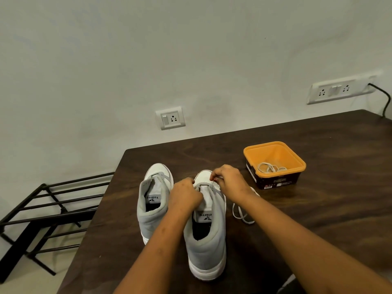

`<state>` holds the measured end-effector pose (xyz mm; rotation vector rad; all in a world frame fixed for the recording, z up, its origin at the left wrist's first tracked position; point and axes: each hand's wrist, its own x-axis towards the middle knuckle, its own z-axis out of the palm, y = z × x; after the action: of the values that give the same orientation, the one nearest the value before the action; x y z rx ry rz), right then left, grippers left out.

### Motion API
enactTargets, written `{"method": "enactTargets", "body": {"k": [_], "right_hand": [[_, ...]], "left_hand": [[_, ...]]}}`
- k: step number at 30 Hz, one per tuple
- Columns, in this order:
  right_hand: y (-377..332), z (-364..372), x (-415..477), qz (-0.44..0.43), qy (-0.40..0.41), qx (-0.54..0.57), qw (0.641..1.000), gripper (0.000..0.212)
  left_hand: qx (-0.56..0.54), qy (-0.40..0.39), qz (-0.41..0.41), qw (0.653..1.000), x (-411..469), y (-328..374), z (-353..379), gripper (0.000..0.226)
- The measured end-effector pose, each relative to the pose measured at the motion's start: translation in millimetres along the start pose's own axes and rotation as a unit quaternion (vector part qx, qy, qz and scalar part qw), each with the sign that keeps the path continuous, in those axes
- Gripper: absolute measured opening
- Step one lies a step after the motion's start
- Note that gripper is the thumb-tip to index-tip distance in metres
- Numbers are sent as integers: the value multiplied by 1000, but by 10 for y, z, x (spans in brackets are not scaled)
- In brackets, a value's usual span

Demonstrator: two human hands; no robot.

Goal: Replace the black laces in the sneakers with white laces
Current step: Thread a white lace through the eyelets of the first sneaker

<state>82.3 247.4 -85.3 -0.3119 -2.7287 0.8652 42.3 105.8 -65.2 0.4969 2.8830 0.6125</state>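
- Our right hand (229,181) is pinching a white lace (241,215) at the front eyelets of the nearer sneaker (209,240); slack is trailing beneath that wrist.
- Our left hand (185,195) is gripping this sneaker's tongue, fingers curled.
- Just left of it, the other sneaker (152,200) is standing.
- Right of the right hand, an orange tub (275,149) is holding another lace (270,167).

Grey-and-white sneakers (180,211), white lace (241,215), orange tub (273,164) with black base, dark brown wood-grain table (318,209).

Work at the right grey-and-white high-top sneaker (206,240)
The right hand (230,180) pinches a white lace (249,222); the left hand (184,196) holds the tongue.
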Motion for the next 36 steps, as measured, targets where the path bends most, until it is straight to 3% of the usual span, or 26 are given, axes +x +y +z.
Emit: {"method": "enactTargets", "body": {"k": [8, 11, 16, 20, 25, 31, 36], "right_hand": [[-179, 59, 206, -64, -45, -11, 997, 23], [-205, 88, 256, -84, -71, -45, 993, 21], [-214, 105, 292, -69, -160, -91, 980, 26], [-179, 71, 300, -67, -158, -98, 980, 25], [-214, 122, 317, -80, -198, -139, 967, 27], [-300, 82, 391, -101, -254, -193, 942, 28], [-298, 138, 431, -118, -248, -211, 938, 28]], "left_hand": [[-28, -34, -19, 999, 31, -48, -42, 17], [-47, -29, -19, 998, 50, -77, -31, 29], [-46, -4, -4, 999, 46, -89, 6, 28], [-8, 30, 9, 999, 19, -62, 23, 5], [-5, 57, 5, 998, 50, -61, 52, 22], [-22, 52, -9, 998, 91, -88, 93, 14], [3, 89, 21, 996, 101, -104, 132, 13]]}}
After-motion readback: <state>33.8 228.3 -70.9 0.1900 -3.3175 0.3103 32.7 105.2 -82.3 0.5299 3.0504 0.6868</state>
